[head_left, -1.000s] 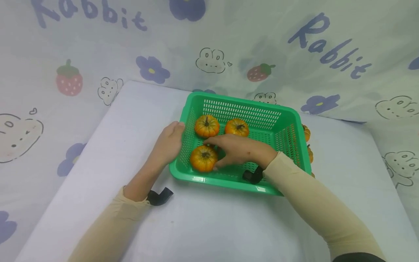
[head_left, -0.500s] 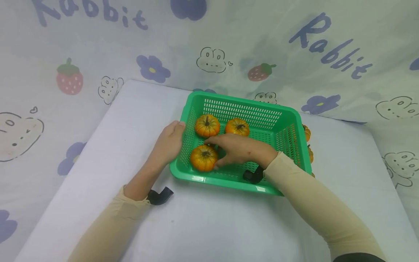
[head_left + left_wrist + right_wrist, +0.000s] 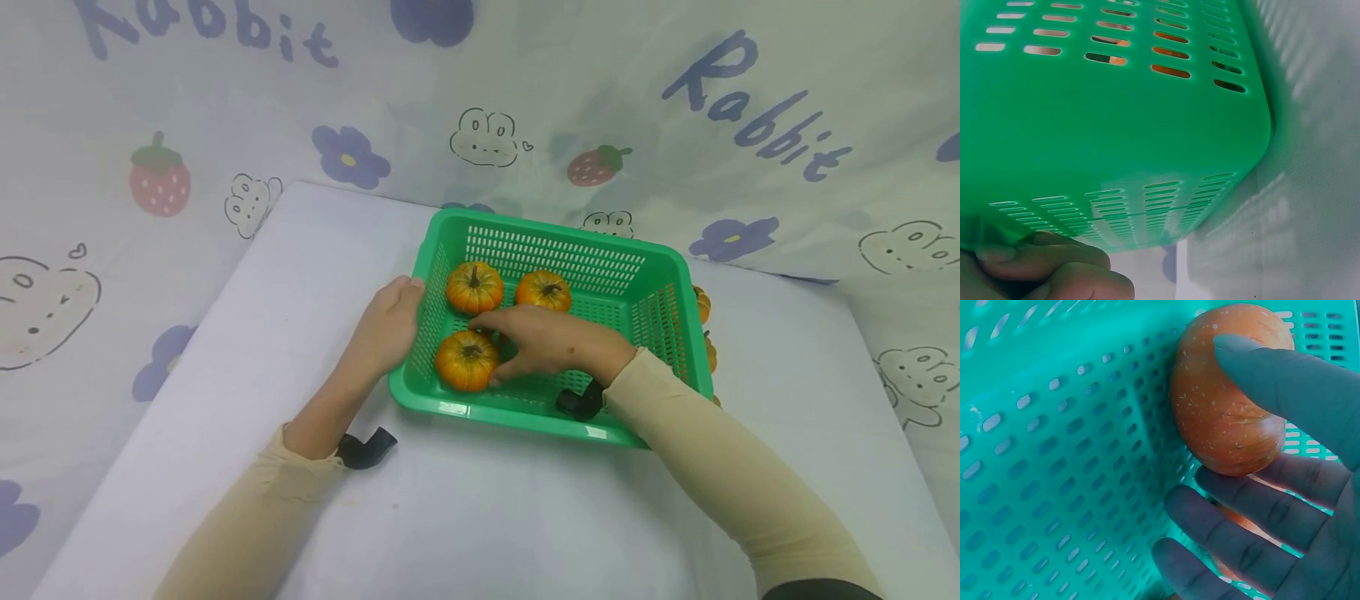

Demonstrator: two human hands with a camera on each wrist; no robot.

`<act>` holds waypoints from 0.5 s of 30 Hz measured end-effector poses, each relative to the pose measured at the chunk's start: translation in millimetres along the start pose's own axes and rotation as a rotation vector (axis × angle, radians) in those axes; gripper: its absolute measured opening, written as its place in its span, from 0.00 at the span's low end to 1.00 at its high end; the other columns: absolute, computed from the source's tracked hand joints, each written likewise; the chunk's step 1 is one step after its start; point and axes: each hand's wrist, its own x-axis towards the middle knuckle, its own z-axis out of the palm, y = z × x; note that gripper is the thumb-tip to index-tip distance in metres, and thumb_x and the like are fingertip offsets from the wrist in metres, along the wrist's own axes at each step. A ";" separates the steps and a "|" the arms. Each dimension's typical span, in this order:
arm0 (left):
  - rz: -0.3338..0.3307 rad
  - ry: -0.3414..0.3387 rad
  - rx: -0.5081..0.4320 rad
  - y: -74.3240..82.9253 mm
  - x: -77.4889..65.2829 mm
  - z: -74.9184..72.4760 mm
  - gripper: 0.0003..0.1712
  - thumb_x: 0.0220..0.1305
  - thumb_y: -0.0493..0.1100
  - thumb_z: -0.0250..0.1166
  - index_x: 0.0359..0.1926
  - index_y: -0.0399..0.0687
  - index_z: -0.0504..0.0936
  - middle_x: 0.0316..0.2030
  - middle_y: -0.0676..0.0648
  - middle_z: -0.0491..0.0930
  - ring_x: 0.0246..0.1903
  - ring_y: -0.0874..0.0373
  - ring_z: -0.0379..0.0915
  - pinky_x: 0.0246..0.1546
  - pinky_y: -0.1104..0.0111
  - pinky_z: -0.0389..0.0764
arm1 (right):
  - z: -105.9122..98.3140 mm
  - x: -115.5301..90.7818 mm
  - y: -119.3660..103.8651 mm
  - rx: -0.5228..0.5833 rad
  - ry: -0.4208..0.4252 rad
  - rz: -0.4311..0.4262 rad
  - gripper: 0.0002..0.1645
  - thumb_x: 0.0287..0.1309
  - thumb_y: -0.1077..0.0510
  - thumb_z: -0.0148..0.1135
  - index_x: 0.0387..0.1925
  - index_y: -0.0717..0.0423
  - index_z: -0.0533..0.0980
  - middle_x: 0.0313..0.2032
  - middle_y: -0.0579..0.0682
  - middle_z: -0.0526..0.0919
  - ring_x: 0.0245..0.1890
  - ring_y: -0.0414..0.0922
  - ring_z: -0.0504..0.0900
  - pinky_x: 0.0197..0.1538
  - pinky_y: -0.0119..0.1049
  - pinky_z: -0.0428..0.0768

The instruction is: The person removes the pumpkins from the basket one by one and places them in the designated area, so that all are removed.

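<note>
Right wrist | orange pumpkin between right thumb and fingers | fingers spread

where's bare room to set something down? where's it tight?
Free: tabletop left of the left hand, and in front of the basket, between both sleeves; inside, the back-right corner.
Crowded: the basket's left half, with three pumpkins and the right hand; outside its right wall, more pumpkins.

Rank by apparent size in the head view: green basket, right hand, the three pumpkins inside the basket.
Green basket
Right hand
Front pumpkin, back-left pumpkin, back-right pumpkin: too close to rank confidently; hand partly covers the last.
</note>
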 end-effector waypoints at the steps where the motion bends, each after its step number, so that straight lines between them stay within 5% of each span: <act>1: 0.000 -0.001 -0.001 0.1 -0.2 -0.1 0.29 0.85 0.57 0.37 0.54 0.37 0.72 0.37 0.36 0.76 0.31 0.47 0.78 0.31 0.58 0.86 | 0.0 0.0 -0.1 -0.001 0.001 -0.003 0.46 0.59 0.48 0.80 0.74 0.54 0.69 0.67 0.47 0.77 0.59 0.47 0.79 0.65 0.43 0.76; 15: -0.012 -0.002 -0.016 1.1 -1.1 -0.9 0.28 0.85 0.57 0.37 0.55 0.37 0.72 0.37 0.36 0.76 0.31 0.46 0.79 0.31 0.58 0.86 | -2.5 -2.8 -1.8 0.015 0.013 -0.012 0.45 0.58 0.50 0.80 0.73 0.56 0.69 0.66 0.49 0.77 0.58 0.49 0.81 0.63 0.42 0.78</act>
